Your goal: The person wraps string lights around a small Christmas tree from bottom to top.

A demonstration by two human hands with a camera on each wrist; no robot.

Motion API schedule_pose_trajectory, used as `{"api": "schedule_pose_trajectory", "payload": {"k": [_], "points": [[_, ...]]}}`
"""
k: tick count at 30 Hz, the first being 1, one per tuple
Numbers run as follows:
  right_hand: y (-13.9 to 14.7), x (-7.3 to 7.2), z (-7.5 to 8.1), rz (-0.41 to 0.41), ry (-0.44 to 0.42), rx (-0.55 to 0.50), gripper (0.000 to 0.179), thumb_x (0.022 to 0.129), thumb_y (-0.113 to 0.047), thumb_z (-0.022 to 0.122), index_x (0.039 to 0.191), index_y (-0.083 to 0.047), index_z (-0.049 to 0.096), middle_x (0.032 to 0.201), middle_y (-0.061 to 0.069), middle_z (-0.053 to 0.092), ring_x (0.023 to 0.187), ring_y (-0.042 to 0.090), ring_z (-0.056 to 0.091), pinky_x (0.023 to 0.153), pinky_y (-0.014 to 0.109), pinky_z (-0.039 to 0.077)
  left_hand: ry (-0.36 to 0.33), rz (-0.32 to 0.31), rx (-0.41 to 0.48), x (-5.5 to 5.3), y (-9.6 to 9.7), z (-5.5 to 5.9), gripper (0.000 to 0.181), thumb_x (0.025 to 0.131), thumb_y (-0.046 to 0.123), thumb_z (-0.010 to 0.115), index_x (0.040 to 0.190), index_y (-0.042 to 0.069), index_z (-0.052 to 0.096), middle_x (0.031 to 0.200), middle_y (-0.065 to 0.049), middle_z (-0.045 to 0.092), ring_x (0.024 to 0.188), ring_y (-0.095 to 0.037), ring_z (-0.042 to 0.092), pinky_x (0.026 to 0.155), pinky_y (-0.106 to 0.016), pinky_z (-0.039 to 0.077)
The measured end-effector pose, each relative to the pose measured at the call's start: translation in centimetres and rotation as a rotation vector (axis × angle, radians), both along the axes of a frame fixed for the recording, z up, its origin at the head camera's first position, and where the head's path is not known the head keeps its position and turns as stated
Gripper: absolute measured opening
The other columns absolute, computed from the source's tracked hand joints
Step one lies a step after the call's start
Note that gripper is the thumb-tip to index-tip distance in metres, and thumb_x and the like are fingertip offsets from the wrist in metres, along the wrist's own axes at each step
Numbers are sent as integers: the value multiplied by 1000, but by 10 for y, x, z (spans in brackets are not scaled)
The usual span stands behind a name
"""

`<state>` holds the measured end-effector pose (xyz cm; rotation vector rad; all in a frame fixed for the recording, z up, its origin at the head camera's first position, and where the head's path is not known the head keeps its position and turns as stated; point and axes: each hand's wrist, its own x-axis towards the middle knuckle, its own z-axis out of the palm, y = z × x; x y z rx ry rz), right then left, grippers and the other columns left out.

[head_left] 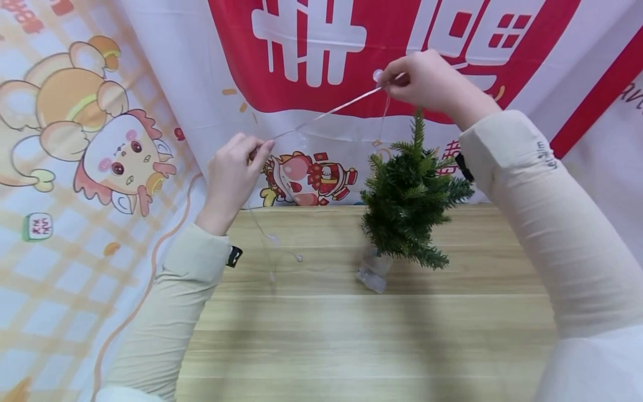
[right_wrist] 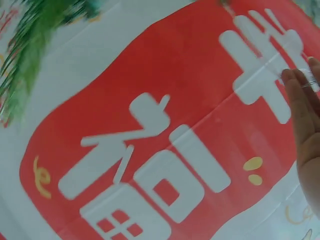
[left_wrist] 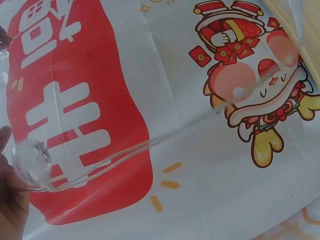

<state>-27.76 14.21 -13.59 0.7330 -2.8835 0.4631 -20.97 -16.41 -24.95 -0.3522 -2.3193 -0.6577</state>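
A thin clear wire strand (head_left: 346,104) with small clear balls is stretched between the two hands. The left hand (head_left: 236,170) pinches its lower end between thumb and fingers. Higher up, the right hand (head_left: 427,81) pinches the other end, with a clear ball (head_left: 378,74) beside its fingertips. In the left wrist view, several strands lead away from the left hand (left_wrist: 11,200), near a clear ball (left_wrist: 32,160). Loose strands with small bulbs (head_left: 272,238) hang below the left hand. A small green artificial Christmas tree (head_left: 414,195) stands below the right hand, its base (head_left: 373,276) wrapped in something translucent.
The wood-grain table (head_left: 351,335) extends toward the person. A white and red printed cloth (head_left: 311,50) hangs behind it. On the left is a checked cartoon cloth (head_left: 55,279). Green branches (right_wrist: 25,55) show in the right wrist view's upper left corner.
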Motion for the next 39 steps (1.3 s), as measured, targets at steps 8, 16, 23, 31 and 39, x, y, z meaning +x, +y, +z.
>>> {"api": "schedule_pose_trajectory", "payload": {"k": [8,16,23,31,39], "points": [[10,-1,-3,-40,36,-18,35,95,-32,57,115,-5,66,113,17,65,105,30,59,95,45,51,133,5,9,0,4,4,32,92,34,62,86,3,66,74,-13,55,63,-26,52,53,-31,34],[21,-4,-12,-147,88,-72,43,95,-40,53,112,-3,65,107,18,65,97,26,56,86,36,50,93,16,10,2,6,6,27,94,29,60,89,4,69,77,-13,62,65,-27,57,54,-32,38],[26,-5,-17,-194,110,-93,52,99,-47,41,121,-6,64,100,17,64,82,22,51,70,26,43,12,16,-67,3,10,10,35,101,28,45,83,4,63,57,-13,54,52,-31,50,50,-33,33],[38,-7,-21,-270,58,-125,57,99,-52,32,119,-8,62,86,14,57,56,22,43,57,30,40,4,-23,-74,3,10,9,33,99,29,51,80,5,63,58,-11,54,53,-26,51,51,-31,33],[48,-8,-25,-321,-13,-154,68,96,-60,29,118,-6,62,81,14,55,68,26,43,67,36,39,47,-8,-21,4,18,13,39,97,39,53,80,5,63,60,-11,59,49,-24,47,48,-28,31]]}}
